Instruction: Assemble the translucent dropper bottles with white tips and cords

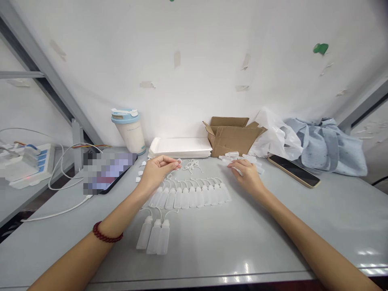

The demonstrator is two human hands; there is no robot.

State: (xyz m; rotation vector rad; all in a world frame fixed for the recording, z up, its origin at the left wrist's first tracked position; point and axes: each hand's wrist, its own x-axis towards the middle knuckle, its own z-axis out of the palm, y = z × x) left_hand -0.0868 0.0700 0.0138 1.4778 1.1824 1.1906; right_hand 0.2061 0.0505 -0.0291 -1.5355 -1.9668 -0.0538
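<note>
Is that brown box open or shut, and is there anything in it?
Open: the brown box has its flaps sticking up and out. I cannot tell if it's empty, because its bottom is hidden.

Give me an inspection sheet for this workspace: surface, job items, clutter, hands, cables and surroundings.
Surface: grey table, glossy, with reflections near the front edge.
Job items: row of translucent bottles with white cords; three corded bottles nearer the front; loose white cords behind the row; loose translucent pieces before the cardboard box.
Clutter: blue-lidded cup, left phone, right phone, white plastic bag, blue fabric bag.
Hands: left hand pinches a white cord; right hand at the loose pieces, grip unclear.
Cables: white cable reaching the left phone; power strip at left.
Surroundings: white wall with tape scraps.
</note>
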